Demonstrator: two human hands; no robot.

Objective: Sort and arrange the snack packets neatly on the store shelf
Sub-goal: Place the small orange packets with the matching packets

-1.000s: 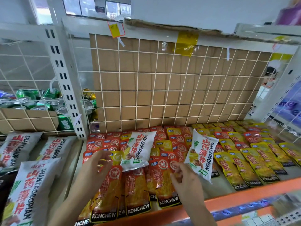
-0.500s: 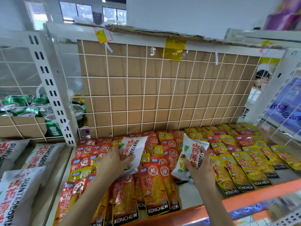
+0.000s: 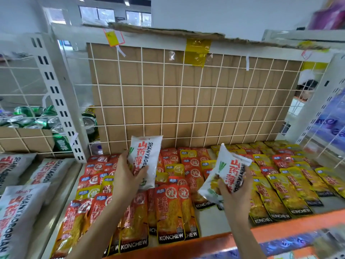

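Forearms rose from the bottom of the view over the orange front lip of the shelf [image 3: 280,225]. The left hand [image 3: 127,176] was curled round the lower part of a white snack packet [image 3: 147,156], holding it upright above the red rows. The right hand [image 3: 235,191] gripped a second white packet [image 3: 225,171] from below, tilted, over the gap between the red and yellow groups. Both were puffy, glossy pillow bags with crimped ends and red lettering. Beneath them lay flat, shiny red packets [image 3: 169,212] overlapping like tiles on the left of the shelf, with yellow packets [image 3: 287,191] in similar rows on the right. Several yellow ones sat among the red further back, so the sorting looked only partly done. The two white bags matched the larger white bags [image 3: 16,212] heaped in the bay to the left and probably belonged there, so they remained to be put away and the mixed rows to be straightened. Behind stood a white wire grid [image 3: 186,86] over a matt cardboard sheet [image 3: 153,96] patched with yellow tape. Green cans [image 3: 28,116] lay beyond the grid at far left.
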